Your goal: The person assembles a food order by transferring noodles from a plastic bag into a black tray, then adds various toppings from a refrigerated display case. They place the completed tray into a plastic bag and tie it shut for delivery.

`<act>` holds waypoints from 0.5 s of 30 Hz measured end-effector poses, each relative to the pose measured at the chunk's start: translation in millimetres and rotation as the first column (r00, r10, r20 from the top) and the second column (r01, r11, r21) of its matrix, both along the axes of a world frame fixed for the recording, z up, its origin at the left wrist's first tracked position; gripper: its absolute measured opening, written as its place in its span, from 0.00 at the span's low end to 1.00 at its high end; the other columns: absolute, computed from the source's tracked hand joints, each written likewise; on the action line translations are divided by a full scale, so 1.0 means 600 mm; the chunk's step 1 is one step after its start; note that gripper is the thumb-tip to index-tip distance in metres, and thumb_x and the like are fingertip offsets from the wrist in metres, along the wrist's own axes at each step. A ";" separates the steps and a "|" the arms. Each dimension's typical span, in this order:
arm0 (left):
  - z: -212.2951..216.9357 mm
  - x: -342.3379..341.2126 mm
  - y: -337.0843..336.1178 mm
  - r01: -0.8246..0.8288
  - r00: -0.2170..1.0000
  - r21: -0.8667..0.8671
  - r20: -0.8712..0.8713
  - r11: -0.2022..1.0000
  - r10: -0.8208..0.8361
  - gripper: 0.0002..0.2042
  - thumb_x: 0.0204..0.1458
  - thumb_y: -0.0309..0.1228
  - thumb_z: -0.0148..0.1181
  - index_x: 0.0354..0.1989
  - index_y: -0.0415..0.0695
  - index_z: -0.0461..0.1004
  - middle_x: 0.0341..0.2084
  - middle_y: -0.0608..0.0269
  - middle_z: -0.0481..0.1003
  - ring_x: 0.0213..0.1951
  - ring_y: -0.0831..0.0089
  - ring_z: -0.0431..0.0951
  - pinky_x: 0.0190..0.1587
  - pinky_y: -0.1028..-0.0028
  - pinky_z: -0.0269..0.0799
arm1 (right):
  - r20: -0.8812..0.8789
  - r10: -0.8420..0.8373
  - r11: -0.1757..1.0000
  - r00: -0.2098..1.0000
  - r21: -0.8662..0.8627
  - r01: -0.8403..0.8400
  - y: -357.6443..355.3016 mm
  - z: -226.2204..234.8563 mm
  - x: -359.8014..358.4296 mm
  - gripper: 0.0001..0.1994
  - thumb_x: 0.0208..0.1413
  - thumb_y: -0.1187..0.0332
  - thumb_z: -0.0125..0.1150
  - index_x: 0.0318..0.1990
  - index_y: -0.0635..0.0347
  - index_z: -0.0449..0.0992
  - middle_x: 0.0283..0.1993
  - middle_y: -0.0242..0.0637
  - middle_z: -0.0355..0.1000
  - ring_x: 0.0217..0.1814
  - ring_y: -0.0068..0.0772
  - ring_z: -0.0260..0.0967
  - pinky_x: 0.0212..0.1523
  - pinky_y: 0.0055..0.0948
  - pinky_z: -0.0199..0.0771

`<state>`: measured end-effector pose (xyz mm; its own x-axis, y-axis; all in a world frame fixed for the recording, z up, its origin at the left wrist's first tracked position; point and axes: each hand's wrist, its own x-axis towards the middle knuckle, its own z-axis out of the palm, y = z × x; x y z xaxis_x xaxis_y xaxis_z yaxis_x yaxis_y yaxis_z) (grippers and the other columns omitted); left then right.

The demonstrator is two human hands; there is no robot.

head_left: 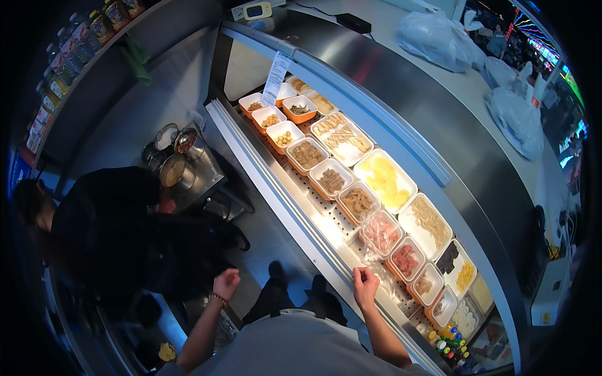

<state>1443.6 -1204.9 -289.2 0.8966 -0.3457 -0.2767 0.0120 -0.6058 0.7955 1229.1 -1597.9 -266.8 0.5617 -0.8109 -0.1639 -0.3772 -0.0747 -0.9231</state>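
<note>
My left hand (226, 284), with a beaded bracelet (218, 298) at the wrist, is curled closed over the aisle floor; no object shows in it. My right hand (365, 287) is also closed, seemingly without anything in it, at the near edge of the display case (301, 240). Just beyond it stand a plastic-covered tub of pale pink meat (380, 232) and a tub of redder meat pieces (406, 259). Farther along the case are more orange-sided white tubs, such as one of small round yellowish balls (284, 138), and a wide tray of yellow slices (384, 180).
At the left a person in dark clothes (106, 219) bends beside a metal stand with pots (173, 169). Drink bottles (76, 39) line a shelf at upper left. White plastic bags (436, 39) sit on the outer counter. Several capped bottles (446, 341) stand at the case's near end.
</note>
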 end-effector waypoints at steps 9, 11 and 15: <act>0.076 0.484 -0.365 0.263 0.900 -0.149 0.394 0.953 -0.187 0.07 0.53 0.25 0.58 0.39 0.39 0.76 0.31 0.54 0.78 0.32 0.64 0.80 0.34 0.71 0.74 | -0.215 -0.187 0.974 0.959 -0.169 0.152 0.034 0.009 0.039 0.10 0.55 0.68 0.62 0.28 0.67 0.77 0.18 0.32 0.69 0.20 0.19 0.62 0.24 0.23 0.64; 0.068 0.603 -0.474 0.297 0.854 -0.172 0.488 0.939 -0.181 0.06 0.53 0.25 0.58 0.37 0.38 0.76 0.31 0.55 0.78 0.36 0.65 0.79 0.39 0.70 0.74 | -0.311 -0.285 0.950 0.907 -0.214 0.226 0.051 0.033 0.064 0.11 0.54 0.67 0.63 0.28 0.68 0.77 0.19 0.35 0.70 0.21 0.21 0.63 0.26 0.25 0.65; 0.018 0.820 -0.620 0.424 0.784 -0.055 0.521 0.904 -0.336 0.13 0.47 0.24 0.59 0.43 0.40 0.73 0.40 0.46 0.73 0.45 0.48 0.74 0.49 0.58 0.71 | -0.475 -0.319 0.947 0.820 -0.186 0.261 0.071 0.041 0.114 0.11 0.53 0.64 0.65 0.29 0.65 0.77 0.21 0.41 0.72 0.23 0.30 0.68 0.29 0.30 0.69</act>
<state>1935.9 -1576.7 -278.5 0.6820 -0.6869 0.2509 -0.6077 -0.3414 0.7171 1297.5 -1555.1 -242.1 0.1653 -0.9522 -0.2570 -0.7988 0.0236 -0.6012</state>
